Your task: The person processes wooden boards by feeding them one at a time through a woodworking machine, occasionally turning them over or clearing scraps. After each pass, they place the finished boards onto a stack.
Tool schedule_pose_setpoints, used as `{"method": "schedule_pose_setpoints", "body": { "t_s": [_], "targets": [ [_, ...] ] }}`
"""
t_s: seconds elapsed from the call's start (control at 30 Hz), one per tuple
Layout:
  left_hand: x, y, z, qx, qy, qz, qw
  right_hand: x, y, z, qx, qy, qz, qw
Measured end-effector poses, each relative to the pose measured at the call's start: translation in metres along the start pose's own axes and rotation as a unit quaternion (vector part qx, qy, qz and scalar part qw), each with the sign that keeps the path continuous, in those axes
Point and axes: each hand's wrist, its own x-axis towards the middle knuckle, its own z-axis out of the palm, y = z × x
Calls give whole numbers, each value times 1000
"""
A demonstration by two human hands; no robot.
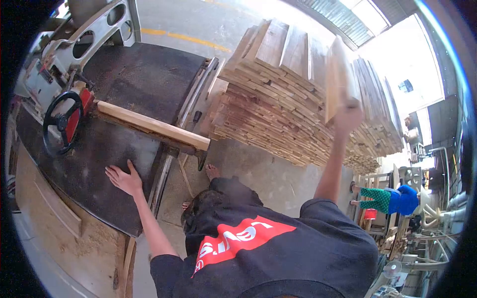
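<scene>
There are two hands, one big stack of boards (pixel 278 99), one board being lifted, and one long wood piece (pixel 151 125) lying on the dark machine table (pixel 94 164). There is also one black wheel (pixel 61 121) on the far left of the table.

The left hand (pixel 124 179) lies flat on the table near its right edge, with the fingers spread out. It holds nothing. The long wood piece is farther away than this hand and does not touch it.

The right hand (pixel 348 116) is up high by the stack. It is closed around the bottom end of the lifted board (pixel 338 74). The board stands up almost straight from the hand, right in front of the stack.

The right hand looks blurry, so its fingers are hard to make out. The top of the lifted board fades into bright light. Another person in green pants and a blue top (pixel 390 198) bends over far to the right, partly hidden by machines.
</scene>
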Motion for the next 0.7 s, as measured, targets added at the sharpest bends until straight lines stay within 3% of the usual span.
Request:
{"method": "schedule_pose_setpoints", "body": {
  "t_s": [0.07,0.1,0.2,0.3,0.4,0.5,0.53,0.57,0.6,0.67,0.7],
  "targets": [
    [0,5,-3,-2,-8,-4,1000,14,-4,-35,258,50,82,961],
    [-1,5,0,5,6,5,1000,17,-5,-55,407,63,132,902],
    [-6,5,6,10,39,26,999,13,48,-67,482,-10,94,871],
    [-2,7,-12,-24,108,61,992,-22,-6,-67,595,-101,203,771],
    [-1,10,-20,-25,95,42,994,-49,-38,-39,617,-198,243,722],
    [-2,5,-14,-78,128,40,988,-90,-96,-15,577,-225,288,730],
    [0,5,-8,-128,156,38,979,-95,-106,2,601,-268,279,699],
    [-1,9,-29,-207,127,40,969,-104,-112,20,623,-312,272,663],
    [-3,8,-20,-207,212,58,953,-115,-121,34,640,-356,266,627],
    [-13,12,-42,-362,151,48,919,-151,-180,31,667,-373,178,620],
    [-23,9,-29,-348,177,21,920,-161,-202,29,682,-371,131,616]
  ]
}}
